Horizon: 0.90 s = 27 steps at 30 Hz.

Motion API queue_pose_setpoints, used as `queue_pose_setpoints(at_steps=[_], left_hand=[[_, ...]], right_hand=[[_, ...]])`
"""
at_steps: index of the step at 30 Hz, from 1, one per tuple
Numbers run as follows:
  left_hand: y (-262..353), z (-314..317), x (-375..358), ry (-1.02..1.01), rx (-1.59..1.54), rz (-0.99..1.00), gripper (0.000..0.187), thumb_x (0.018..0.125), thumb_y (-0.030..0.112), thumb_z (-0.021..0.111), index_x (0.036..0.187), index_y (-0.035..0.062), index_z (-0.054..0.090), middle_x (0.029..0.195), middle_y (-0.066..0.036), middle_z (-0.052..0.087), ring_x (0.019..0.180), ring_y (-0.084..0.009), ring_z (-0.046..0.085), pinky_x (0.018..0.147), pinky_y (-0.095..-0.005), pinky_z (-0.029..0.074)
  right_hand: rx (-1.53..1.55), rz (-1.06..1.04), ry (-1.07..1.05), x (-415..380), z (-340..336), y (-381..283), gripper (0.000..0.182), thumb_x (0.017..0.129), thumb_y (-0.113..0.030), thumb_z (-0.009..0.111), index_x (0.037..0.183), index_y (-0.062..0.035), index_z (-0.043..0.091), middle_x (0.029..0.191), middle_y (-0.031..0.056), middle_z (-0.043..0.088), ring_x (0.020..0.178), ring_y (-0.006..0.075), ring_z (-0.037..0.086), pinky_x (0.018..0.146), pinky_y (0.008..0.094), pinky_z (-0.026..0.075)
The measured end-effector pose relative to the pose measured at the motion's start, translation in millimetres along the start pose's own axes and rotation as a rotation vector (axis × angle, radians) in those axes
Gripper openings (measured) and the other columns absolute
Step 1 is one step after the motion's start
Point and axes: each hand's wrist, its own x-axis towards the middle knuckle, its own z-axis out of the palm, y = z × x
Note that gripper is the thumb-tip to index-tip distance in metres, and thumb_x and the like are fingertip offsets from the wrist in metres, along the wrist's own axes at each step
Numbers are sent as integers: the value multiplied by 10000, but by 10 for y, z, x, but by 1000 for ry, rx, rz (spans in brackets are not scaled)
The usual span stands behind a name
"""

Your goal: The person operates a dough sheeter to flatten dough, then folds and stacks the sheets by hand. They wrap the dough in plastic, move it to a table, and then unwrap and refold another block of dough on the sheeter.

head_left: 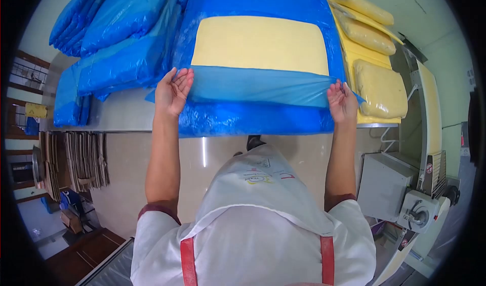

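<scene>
A pale yellow slab of dough (260,42) lies flat on blue plastic on the table in front of me. Across its near part stretches a thin blue plastic sheet (253,86), see-through enough that yellow shows faintly beneath. My left hand (173,91), palm up with curled fingers, grips the sheet at its left end. At the right end my right hand (342,102) holds it in the same way. Small corners of the sheet stick out beyond both hands. The far part of the slab is uncovered.
Blue-wrapped slabs (121,68) are piled on the left of the metal table (124,116). Yellow wrapped blocks (379,89) lie on the right. A machine with a conveyor (428,109) stands at far right. Folded cardboard (86,159) leans at left.
</scene>
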Motion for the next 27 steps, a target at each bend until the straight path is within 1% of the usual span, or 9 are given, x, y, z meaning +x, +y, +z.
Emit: queue_pose_setpoints(at_steps=[5,8,9,11,13,17,20,22,27], left_hand=[[-33,-280,722,-64,-93,-71,360,984,164,399,1166,-137,480,1168,-273,564,1098,-333,586,935,-369,515],[-189,-224,711,-20,-209,150,431,990,171,397,1276,-150,372,1321,-289,423,1260,-341,441,1099,-400,365],[-224,-164,673,12,-104,223,436,991,183,405,1283,-139,372,1307,-285,439,1247,-334,455,1097,-401,362],[-279,71,574,32,192,397,464,983,225,443,1300,-108,378,1300,-261,460,1227,-318,475,1083,-399,360],[-313,317,400,-29,750,537,537,954,284,503,1338,-66,366,1352,-234,429,1267,-323,432,1080,-416,327],[-428,704,358,-179,2178,567,721,910,397,513,1431,-30,258,1487,-223,264,1399,-351,227,1132,-468,154],[-408,714,496,-99,2207,449,766,903,434,479,1452,-28,210,1511,-236,194,1420,-364,151,1138,-486,81],[-394,689,512,-92,2208,410,786,896,463,471,1453,-26,209,1511,-233,200,1419,-360,161,1136,-491,92],[-373,711,512,-77,2191,410,793,888,466,475,1453,-25,211,1511,-228,208,1419,-348,170,1135,-491,99]], right_hand=[[-448,-230,184,255,403,83,359,979,-170,436,1254,59,454,1221,216,541,1144,319,543,947,445,475],[-1507,-526,-215,-74,736,563,523,899,-237,574,1353,-29,418,1366,184,445,1296,336,392,1079,463,299],[-1874,-769,-747,-155,861,735,620,854,-333,626,1377,-80,411,1420,167,394,1333,347,340,1095,496,246],[-1924,-660,-1304,-291,1227,1092,766,810,-538,581,1414,-116,372,1486,138,315,1383,332,258,1102,575,172],[-1922,-727,-1327,142,1401,1266,771,838,-549,541,1423,-86,347,1492,142,303,1394,332,235,1112,562,157],[-2023,-628,-892,2033,1907,1153,689,894,-470,517,1411,-53,335,1496,170,279,1397,321,235,1110,521,187],[-2115,-662,-866,3167,2026,600,697,862,-448,594,1392,-50,379,1473,178,327,1369,326,296,1091,475,257],[-2094,-940,-1013,3457,1956,508,508,868,-342,596,1295,-79,516,1391,141,459,1274,304,442,1026,446,365],[-2106,-1066,-830,3541,2245,454,201,848,-144,550,1023,-126,647,1040,94,655,953,287,618,775,409,501]])
